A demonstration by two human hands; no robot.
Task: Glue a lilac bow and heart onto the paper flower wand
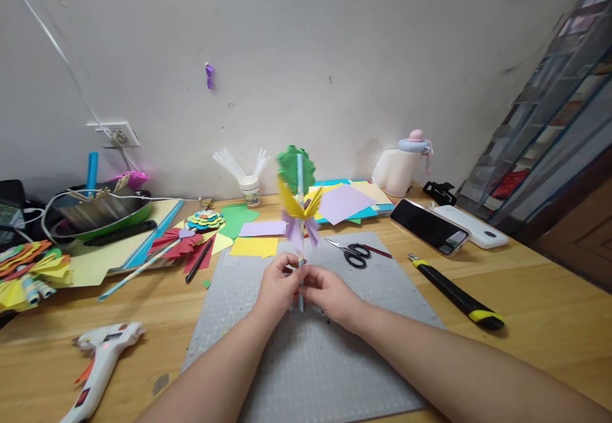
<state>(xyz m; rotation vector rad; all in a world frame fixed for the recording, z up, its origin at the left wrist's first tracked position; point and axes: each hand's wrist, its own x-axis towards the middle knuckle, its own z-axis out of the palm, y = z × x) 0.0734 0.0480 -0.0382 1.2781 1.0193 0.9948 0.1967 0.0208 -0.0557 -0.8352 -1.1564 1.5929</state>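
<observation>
A paper flower (pixel 296 169) stands upright above the grey cutting mat (pixel 382 359). It has a green scalloped head, folded yellow and lilac paper pieces below it, and a pale blue rolled-paper stem. My left hand (pixel 281 282) pinches the lower stem. From the other side, my right hand (pixel 329 292) closes its fingers on the same stem, touching the left hand. The stem's bottom end pokes out just below the fingers. Black-handled scissors (pixel 354 255) lie on the mat beyond my right hand.
A glue gun (pixel 108 359) lies at left, near finished paper flowers (pixel 179 238). Coloured paper sheets (pixel 347 203) and a cup of glue sticks (pixel 249 190) are at the back. To the right are a utility knife (pixel 454 292), a phone (pixel 430 226) and a bottle (pixel 404 168).
</observation>
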